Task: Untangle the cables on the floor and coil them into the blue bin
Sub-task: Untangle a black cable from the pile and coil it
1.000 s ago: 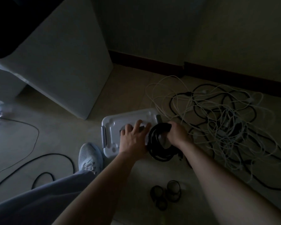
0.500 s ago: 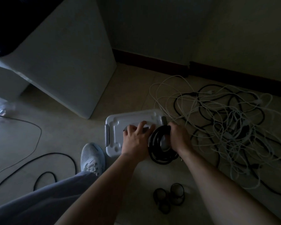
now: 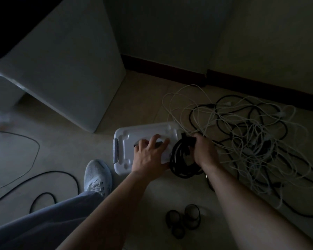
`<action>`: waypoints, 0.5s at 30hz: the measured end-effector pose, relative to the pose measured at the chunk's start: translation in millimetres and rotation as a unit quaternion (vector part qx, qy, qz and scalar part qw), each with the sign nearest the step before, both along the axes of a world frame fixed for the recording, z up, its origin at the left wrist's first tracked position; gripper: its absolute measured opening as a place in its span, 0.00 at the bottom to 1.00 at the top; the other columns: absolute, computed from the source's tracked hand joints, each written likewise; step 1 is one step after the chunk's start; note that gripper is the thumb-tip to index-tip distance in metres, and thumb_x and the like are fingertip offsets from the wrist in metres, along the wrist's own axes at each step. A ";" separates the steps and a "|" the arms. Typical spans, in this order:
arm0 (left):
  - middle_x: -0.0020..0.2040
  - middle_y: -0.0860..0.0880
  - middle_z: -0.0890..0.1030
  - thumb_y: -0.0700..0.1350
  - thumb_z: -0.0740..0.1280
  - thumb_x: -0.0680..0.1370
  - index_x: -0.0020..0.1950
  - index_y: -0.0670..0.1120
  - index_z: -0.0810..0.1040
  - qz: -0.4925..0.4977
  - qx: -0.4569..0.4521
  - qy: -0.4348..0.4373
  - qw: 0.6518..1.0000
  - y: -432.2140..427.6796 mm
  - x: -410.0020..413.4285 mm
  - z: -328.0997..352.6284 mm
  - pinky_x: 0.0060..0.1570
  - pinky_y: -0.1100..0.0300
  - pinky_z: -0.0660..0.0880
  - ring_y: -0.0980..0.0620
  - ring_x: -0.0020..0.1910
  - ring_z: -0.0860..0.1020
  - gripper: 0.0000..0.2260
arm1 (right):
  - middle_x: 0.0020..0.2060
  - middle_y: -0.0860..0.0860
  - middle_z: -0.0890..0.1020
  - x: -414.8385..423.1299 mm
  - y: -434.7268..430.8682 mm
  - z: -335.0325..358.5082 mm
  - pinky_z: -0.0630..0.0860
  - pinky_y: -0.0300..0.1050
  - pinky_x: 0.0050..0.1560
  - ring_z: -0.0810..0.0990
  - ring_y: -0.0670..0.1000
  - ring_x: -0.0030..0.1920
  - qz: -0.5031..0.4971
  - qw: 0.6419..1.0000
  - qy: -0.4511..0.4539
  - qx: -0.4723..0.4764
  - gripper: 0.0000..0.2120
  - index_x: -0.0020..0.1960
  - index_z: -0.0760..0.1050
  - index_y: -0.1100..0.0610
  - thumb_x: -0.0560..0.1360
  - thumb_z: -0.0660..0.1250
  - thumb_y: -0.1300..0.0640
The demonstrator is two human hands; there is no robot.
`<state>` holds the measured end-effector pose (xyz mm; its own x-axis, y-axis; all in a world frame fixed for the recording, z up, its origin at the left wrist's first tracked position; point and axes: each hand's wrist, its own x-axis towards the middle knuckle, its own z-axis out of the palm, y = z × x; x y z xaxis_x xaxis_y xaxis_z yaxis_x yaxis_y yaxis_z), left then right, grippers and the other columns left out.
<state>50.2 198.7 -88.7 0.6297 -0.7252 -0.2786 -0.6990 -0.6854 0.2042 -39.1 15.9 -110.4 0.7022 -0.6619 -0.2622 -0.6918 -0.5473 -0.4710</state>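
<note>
A closed bin with a white lid (image 3: 128, 141) and a grey side latch sits on the floor in front of me. My left hand (image 3: 150, 157) rests on the lid, its fingers curled at the dark handle in the lid's middle. My right hand (image 3: 204, 154) grips a coiled black cable (image 3: 181, 165) upright at the bin's right end. To the right a tangle of white and black cables (image 3: 251, 141) spreads over the floor.
A white cabinet (image 3: 65, 69) stands at the back left. A loose black cable (image 3: 49, 177) and a thin grey wire (image 3: 25, 141) lie on the left floor. My shoe (image 3: 98, 175) is beside the bin. Small black coiled loops (image 3: 184, 221) lie near me.
Both hands stayed on the lid and the coil. My left fingers shifted slightly on the lid handle. The view moved a little.
</note>
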 end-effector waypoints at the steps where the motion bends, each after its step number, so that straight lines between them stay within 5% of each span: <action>1: 0.76 0.55 0.56 0.67 0.68 0.72 0.76 0.64 0.58 0.005 -0.017 0.015 1.000 1.5 0.8 1.1 0.69 0.45 0.66 0.42 0.71 0.61 0.35 | 0.48 0.59 0.83 0.8 -0.4 7.6 0.75 0.48 0.43 0.82 0.61 0.48 0.012 0.999 -0.007 -0.041 0.06 0.52 0.76 0.56 0.80 0.61 0.58; 3: 0.75 0.54 0.60 0.61 0.66 0.77 0.75 0.60 0.62 0.047 -0.076 0.037 0.995 9.4 3.0 4.6 0.66 0.49 0.71 0.45 0.71 0.62 0.28 | 0.42 0.61 0.83 4.2 6.9 27.1 0.73 0.49 0.37 0.83 0.63 0.42 0.059 0.991 -0.053 -0.111 0.06 0.49 0.75 0.58 0.81 0.63 0.56; 6: 0.69 0.48 0.69 0.52 0.65 0.79 0.71 0.51 0.69 0.205 -0.140 -0.042 0.968 26.7 8.9 10.6 0.60 0.55 0.72 0.46 0.64 0.67 0.21 | 0.30 0.58 0.81 14.9 27.8 46.5 0.63 0.42 0.27 0.80 0.60 0.27 0.198 0.952 -0.107 -0.208 0.09 0.41 0.75 0.59 0.74 0.74 0.57; 8: 0.66 0.44 0.70 0.52 0.62 0.79 0.70 0.48 0.68 0.341 -0.131 -0.057 0.929 40.9 17.3 11.8 0.58 0.53 0.69 0.44 0.60 0.68 0.20 | 0.36 0.58 0.83 27.7 46.7 52.6 0.63 0.44 0.31 0.82 0.61 0.35 0.256 0.949 -0.080 -0.167 0.08 0.46 0.75 0.58 0.79 0.68 0.54; 11: 0.69 0.41 0.69 0.58 0.56 0.82 0.73 0.44 0.64 0.486 -0.099 0.039 0.867 65.6 32.9 5.1 0.62 0.47 0.67 0.39 0.64 0.69 0.25 | 0.46 0.57 0.83 44.8 71.3 41.4 0.65 0.46 0.36 0.82 0.61 0.45 0.281 0.954 -0.011 -0.101 0.07 0.49 0.69 0.54 0.83 0.59 0.52; 15: 0.59 0.38 0.79 0.57 0.51 0.83 0.60 0.44 0.74 0.469 -0.062 0.133 0.871 82.4 42.7 -6.5 0.53 0.49 0.71 0.38 0.58 0.77 0.21 | 0.44 0.55 0.80 56.3 90.6 30.9 0.67 0.48 0.36 0.80 0.59 0.44 0.268 0.960 0.037 -0.074 0.06 0.46 0.63 0.54 0.79 0.59 0.60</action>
